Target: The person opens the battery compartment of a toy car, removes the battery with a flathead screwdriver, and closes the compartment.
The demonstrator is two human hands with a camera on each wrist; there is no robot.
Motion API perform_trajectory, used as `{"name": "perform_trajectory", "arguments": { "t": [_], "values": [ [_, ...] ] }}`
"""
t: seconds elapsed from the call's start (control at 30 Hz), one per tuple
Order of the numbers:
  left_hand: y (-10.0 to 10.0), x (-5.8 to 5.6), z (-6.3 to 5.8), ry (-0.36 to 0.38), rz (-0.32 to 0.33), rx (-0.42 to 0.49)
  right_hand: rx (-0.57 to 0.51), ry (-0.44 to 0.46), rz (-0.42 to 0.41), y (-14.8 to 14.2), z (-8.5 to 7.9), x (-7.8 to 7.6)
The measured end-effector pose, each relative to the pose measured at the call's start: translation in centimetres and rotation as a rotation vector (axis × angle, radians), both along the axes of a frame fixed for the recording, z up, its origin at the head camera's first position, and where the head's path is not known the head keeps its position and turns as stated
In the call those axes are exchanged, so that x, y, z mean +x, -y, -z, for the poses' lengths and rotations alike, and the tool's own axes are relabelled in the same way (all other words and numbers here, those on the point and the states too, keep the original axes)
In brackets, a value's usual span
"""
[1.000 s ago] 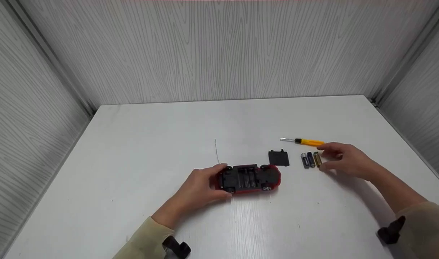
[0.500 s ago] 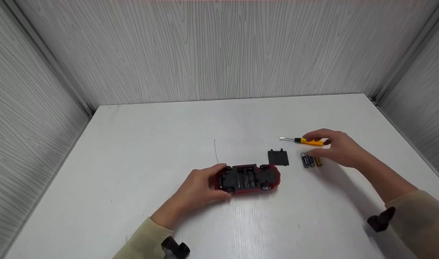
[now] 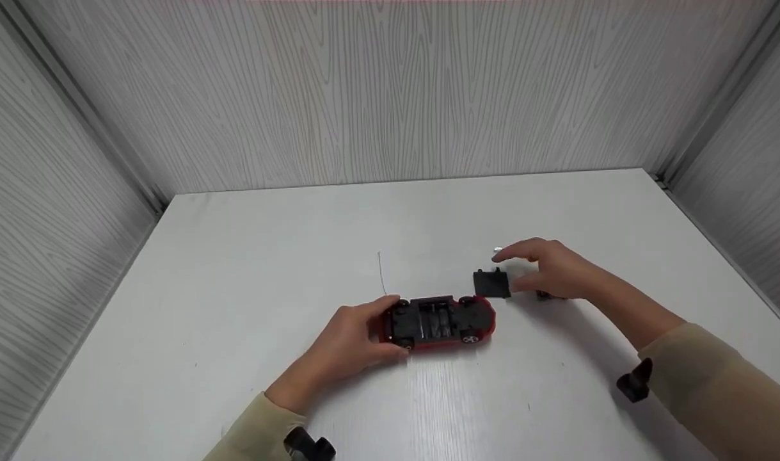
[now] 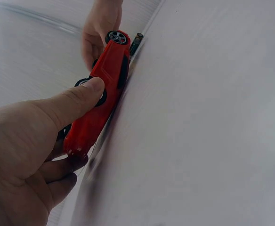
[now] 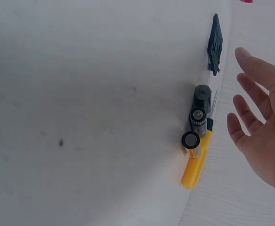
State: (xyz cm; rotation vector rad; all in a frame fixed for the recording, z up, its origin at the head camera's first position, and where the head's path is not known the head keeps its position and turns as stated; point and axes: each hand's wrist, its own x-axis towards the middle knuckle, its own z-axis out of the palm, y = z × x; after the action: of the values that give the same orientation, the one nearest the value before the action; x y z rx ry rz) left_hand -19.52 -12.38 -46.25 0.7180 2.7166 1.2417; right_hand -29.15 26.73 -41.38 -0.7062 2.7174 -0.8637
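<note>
A red toy car (image 3: 437, 322) lies upside down on the table, its black underside and uncovered battery bay facing up. My left hand (image 3: 351, 336) grips the car's left end, with the thumb over a wheel in the left wrist view. Just beyond the car's right end lies a black battery cover (image 3: 491, 283). My right hand (image 3: 556, 269) hovers beside that cover, fingers spread and apart from it. Three batteries (image 5: 197, 120) stand out in the right wrist view below the hand; in the head view the hand mostly hides them.
A screwdriver with a yellow handle (image 5: 197, 160) lies behind the batteries, largely hidden by the right hand in the head view. From the car a thin wire antenna (image 3: 381, 272) points toward the back wall. Grey wood-grain panels (image 3: 402, 89) enclose the white table.
My right hand has moved left, from beside the batteries, over them and the screwdriver, to the battery cover. The left hand and the car have stayed in place.
</note>
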Motion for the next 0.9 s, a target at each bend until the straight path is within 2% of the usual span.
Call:
{"name": "perform_trajectory", "arguments": {
  "t": [0.53, 0.9],
  "values": [
    [-0.1, 0.0, -0.2, 0.026, -0.01, -0.01, 0.025, 0.011, -0.052, 0.9, 1.0, -0.6],
    [0.0, -0.1, 0.1, -0.008, -0.003, 0.003, 0.028, 0.003, -0.08, 0.8, 1.4, -0.5]
  ]
}}
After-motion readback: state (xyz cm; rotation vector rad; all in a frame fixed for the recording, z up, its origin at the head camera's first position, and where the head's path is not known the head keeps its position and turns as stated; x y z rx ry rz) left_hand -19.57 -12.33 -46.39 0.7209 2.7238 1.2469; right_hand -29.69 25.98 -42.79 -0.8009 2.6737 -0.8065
